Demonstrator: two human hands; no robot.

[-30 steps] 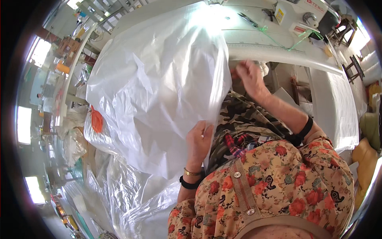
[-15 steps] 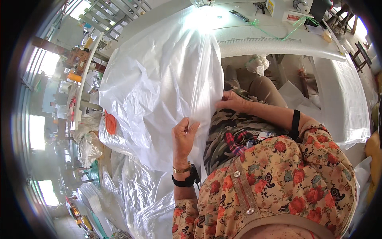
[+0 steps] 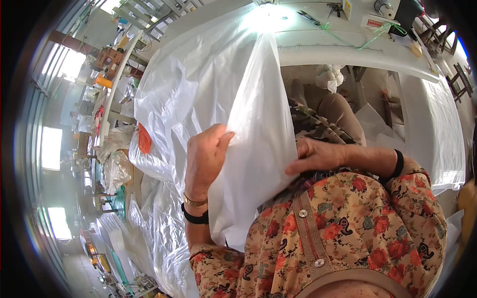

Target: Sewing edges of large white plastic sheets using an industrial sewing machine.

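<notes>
Left hand [image 3: 203, 156] pinching plastic sheet [image 3: 261, 129] | right hand [image 3: 320, 156] apart, by sheet's right edge, hold unclear | gap beyond to table [image 3: 338, 59], knee [image 3: 342, 115] intruding | red bundle [image 3: 144, 139] left of both

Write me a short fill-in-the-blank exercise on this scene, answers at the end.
1. The left hand pinches a fold of pale sheeting between forefinger and ____.
2. The string in the picture's right half is ____.
3. The band on the right arm is ____.

Missing words: thumb; green; black.
</notes>
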